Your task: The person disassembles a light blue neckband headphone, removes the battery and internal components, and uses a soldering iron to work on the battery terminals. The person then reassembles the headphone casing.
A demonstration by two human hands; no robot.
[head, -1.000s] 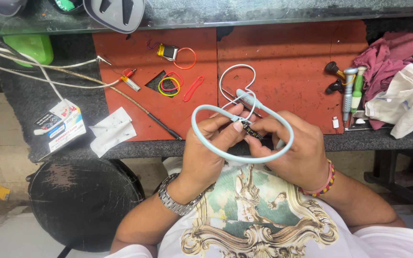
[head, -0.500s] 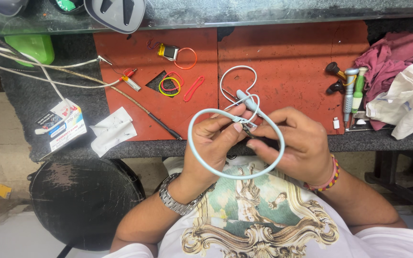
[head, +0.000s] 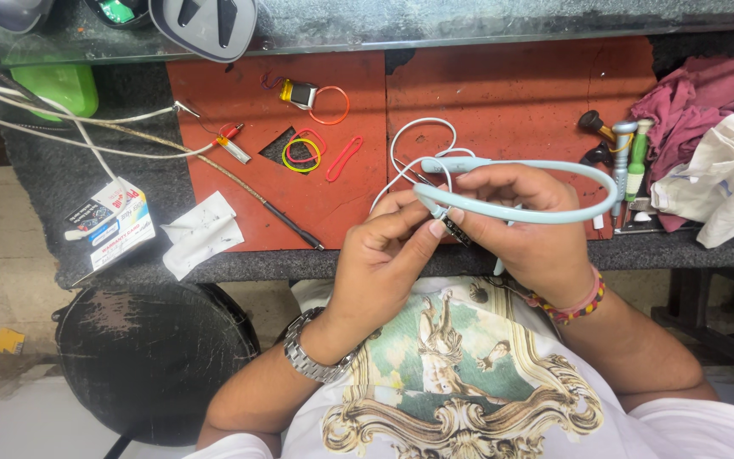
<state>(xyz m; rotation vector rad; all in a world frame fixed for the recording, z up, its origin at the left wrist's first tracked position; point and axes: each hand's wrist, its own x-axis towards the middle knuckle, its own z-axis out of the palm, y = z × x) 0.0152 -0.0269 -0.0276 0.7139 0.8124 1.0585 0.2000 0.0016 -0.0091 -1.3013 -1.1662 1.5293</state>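
Small white printed box [head: 110, 228] left; hands grip pale-blue neckband [head: 545, 212]

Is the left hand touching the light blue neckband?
Touching. The head view shows the left hand pinching one end of the light blue neckband between thumb and fingertips, with no gap there.

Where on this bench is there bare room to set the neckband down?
The right red mat is bare across its top, between the mat seam and the screwdrivers. A smaller patch lies under the rubber bands, right of the probe. Crowded: the rags at right, the cables and small box at left.
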